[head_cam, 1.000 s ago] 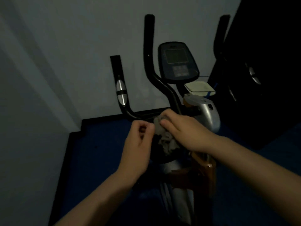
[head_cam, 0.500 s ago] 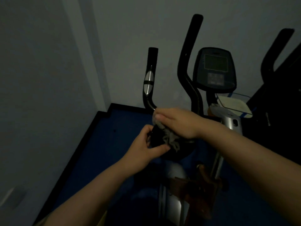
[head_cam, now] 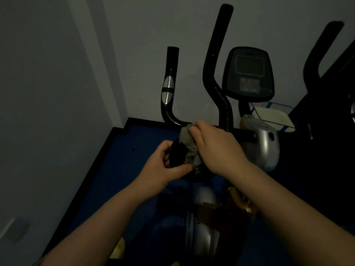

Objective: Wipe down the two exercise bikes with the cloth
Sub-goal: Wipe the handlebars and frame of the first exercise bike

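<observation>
The grey cloth [head_cam: 189,148], soft, light and bunching easily, lies over the bike's [head_cam: 266,148] handlebar; the right hand [head_cam: 215,148] grips it, the left hand [head_cam: 161,166] pinches its lower edge; best held wadded

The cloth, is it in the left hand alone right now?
No, the right hand grips the grey cloth against the handlebar, while the left hand only pinches its lower edge.

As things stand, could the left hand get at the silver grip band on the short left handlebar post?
Probably yes. The left hand holds a dark part below the cloth, and the silver band stands uncovered above it on the post, with nothing between; it must let go first.
</observation>
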A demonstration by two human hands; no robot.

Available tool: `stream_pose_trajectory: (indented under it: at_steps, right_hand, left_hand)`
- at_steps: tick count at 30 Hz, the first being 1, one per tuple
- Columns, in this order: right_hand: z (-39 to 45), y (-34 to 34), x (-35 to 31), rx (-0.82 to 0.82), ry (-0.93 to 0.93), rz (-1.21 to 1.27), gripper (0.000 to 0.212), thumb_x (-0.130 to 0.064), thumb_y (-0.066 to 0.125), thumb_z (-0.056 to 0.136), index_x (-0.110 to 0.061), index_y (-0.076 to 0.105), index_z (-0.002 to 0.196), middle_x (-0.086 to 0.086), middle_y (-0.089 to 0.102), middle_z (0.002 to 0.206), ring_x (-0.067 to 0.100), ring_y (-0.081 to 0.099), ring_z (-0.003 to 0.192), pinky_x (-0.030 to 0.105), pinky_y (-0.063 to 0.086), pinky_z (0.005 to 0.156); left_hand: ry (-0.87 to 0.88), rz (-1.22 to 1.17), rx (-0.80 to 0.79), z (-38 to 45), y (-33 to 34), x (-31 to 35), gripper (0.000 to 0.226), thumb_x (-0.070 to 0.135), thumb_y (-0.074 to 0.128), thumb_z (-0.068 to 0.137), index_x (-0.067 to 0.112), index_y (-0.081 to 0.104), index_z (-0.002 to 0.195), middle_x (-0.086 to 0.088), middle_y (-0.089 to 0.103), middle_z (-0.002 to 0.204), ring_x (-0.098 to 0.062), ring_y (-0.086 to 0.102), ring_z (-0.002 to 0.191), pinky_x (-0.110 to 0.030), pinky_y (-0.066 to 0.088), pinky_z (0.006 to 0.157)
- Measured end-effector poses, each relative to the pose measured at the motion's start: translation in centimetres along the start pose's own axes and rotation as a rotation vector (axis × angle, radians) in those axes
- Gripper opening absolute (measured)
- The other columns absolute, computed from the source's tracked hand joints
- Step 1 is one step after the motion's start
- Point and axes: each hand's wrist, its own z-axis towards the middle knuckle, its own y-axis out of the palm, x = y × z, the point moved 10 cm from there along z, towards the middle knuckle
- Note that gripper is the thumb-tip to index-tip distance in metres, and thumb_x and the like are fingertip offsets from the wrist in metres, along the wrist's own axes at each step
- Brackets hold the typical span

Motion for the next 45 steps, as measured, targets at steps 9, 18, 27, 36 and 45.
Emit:
stream_pose_trajectory:
  at_steps: [9,18,27,36,45]
  right_hand:
    - [-1.3,-0.5,1.2,0.249,0.164,0.136,0.023,-0.038,0.028,0.104,-0.024,0.046,0.101,-0.012,0.049,0.082,0.008,0.049,0.069,0.028,0.032,0.055]
    - [-2.7,-0.6,3.0,0.349,0.404,0.332,0.026,-0.037,0.030,0.103,-0.024,0.050,0.112,-0.005,0.061,0.101,0.010,0.054,0.085,0.032,0.044,0.070]
    - [-9.2,2.6,3.0,0.991,0.626,0.809,0.021,-0.030,0.037,0.102,-0.027,0.044,0.122,-0.004,0.058,0.111,0.003,0.058,0.097,0.023,0.048,0.078]
    - [-10.8,7.3,1.0,1.475,0.819,1.196,0.018,-0.023,0.036,0.104,-0.024,0.045,0.120,-0.004,0.059,0.108,-0.005,0.060,0.088,0.010,0.048,0.070]
    - [-11.3,4.5,1.4,1.482,0.823,0.947,0.016,-0.023,0.038,0.103,-0.020,0.043,0.119,-0.006,0.055,0.106,-0.011,0.055,0.087,0.005,0.043,0.069]
  left_hand:
    - [0.071,-0.039,-0.081,3.3,-0.8,4.4,0.040,0.041,0.064,0.073,0.017,0.059,0.105,0.008,0.065,0.098,-0.005,0.061,0.094,-0.016,0.048,0.080]
    - [0.131,0.097,-0.233,4.3,2.4,5.1,0.040,0.039,0.037,0.096,0.007,0.058,0.111,0.001,0.064,0.097,-0.002,0.059,0.088,-0.013,0.046,0.078]
    - [0.114,0.129,-0.348,4.7,3.1,4.6,0.039,0.037,0.028,0.103,0.022,0.063,0.110,0.011,0.066,0.101,0.000,0.063,0.094,-0.011,0.048,0.078]
    - [0.084,0.079,-0.410,4.5,3.4,4.4,0.042,0.041,0.024,0.104,0.025,0.061,0.115,0.008,0.064,0.107,0.002,0.063,0.092,-0.009,0.049,0.072]
    - [0.107,0.064,-0.385,4.3,3.4,4.5,0.043,0.040,0.023,0.105,0.023,0.060,0.118,0.008,0.061,0.112,-0.001,0.059,0.102,-0.012,0.048,0.084]
